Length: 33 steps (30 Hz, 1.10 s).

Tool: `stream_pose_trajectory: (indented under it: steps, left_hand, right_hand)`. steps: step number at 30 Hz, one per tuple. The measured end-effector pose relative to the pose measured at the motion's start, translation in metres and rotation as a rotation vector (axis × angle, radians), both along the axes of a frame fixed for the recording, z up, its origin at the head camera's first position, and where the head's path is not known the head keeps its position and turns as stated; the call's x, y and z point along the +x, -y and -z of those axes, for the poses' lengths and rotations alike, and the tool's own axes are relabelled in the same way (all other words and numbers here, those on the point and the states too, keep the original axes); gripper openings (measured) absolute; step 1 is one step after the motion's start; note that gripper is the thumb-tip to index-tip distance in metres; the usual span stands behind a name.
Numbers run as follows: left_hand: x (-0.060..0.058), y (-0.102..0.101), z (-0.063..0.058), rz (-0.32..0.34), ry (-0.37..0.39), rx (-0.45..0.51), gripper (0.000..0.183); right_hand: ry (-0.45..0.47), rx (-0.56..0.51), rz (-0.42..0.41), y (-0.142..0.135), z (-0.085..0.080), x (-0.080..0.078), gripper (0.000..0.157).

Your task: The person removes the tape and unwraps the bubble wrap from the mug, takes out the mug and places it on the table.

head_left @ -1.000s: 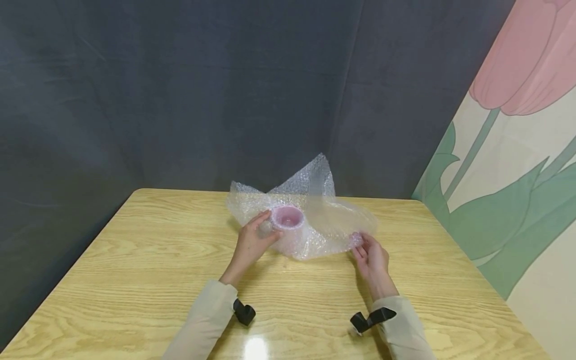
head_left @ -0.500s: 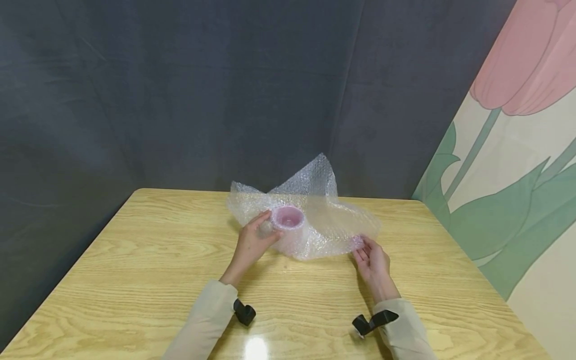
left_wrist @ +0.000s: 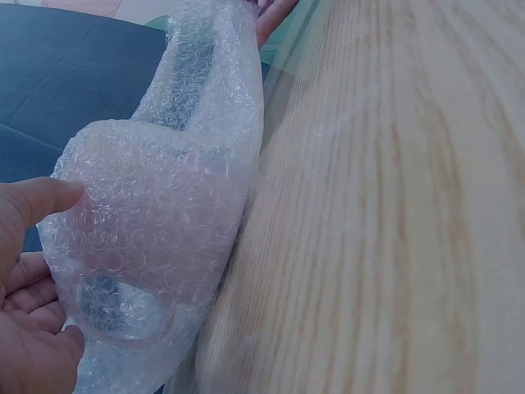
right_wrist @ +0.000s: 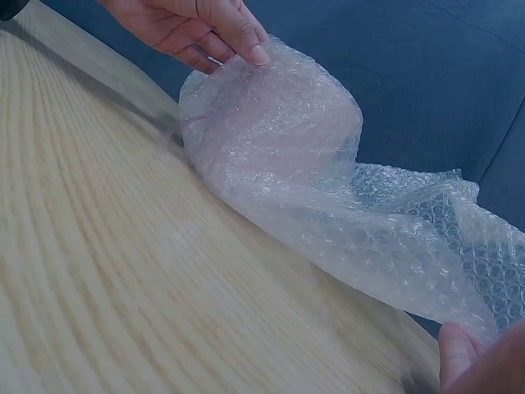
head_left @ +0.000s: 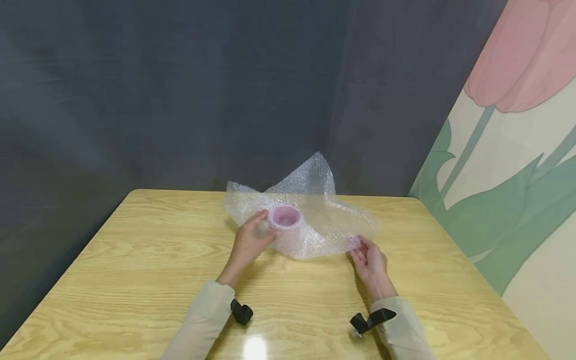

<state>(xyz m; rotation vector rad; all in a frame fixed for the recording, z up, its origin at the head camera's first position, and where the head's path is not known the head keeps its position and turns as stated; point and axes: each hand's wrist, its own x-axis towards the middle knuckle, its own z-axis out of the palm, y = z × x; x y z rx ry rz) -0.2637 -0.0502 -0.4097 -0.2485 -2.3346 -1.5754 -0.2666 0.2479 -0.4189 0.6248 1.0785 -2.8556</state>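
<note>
A pink mug (head_left: 286, 216) stands upright on the table, its open mouth facing up. Clear bubble wrap (head_left: 324, 237) lies around its side and spreads out to the right and behind. My left hand (head_left: 248, 243) holds the wrapped mug from the left, thumb at the near side and fingers at the far side. In the left wrist view, a loop like a handle shows faintly through the bubble wrap (left_wrist: 156, 213) near those fingers. On the right, my right hand (head_left: 371, 260) pinches the near right edge of the wrap between thumb and fingers.
The wooden table (head_left: 157, 260) extends on both sides and in front. A dark curtain (head_left: 202, 100) hangs along its back edge, close behind the raised wrap corner. A wall with painted tulips (head_left: 504, 215) borders the right side.
The head view has shifted slightly, moving everything a little left in it. Both hands keep their hold, and the mug and wrap stay practically still.
</note>
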Motion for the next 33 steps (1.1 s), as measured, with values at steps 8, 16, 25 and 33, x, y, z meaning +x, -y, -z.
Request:
stream_pose_trajectory:
  steps: [8,16,25,33]
  left_hand:
    - [-0.0002,0.0009,0.0005,0.008,0.010,-0.002,0.064]
    - [-0.0014,0.0020,0.0011,0.019,0.014,0.012,0.063]
    - [-0.0010,0.0031,-0.0006,0.031,0.021,0.014,0.063]
    - [-0.0004,0.0061,-0.0047,0.060,0.061,-0.004,0.065]
  right_hand:
    - [0.022,0.037,0.023,0.0021,-0.0003,0.0005,0.015]
    - [0.031,0.062,0.031,0.0023,-0.0009,-0.0002,0.018]
    - [0.033,0.080,0.054,-0.0003,-0.0034,-0.0050,0.024]
    - [-0.013,0.094,0.085,-0.0019,-0.0088,-0.0032,0.007]
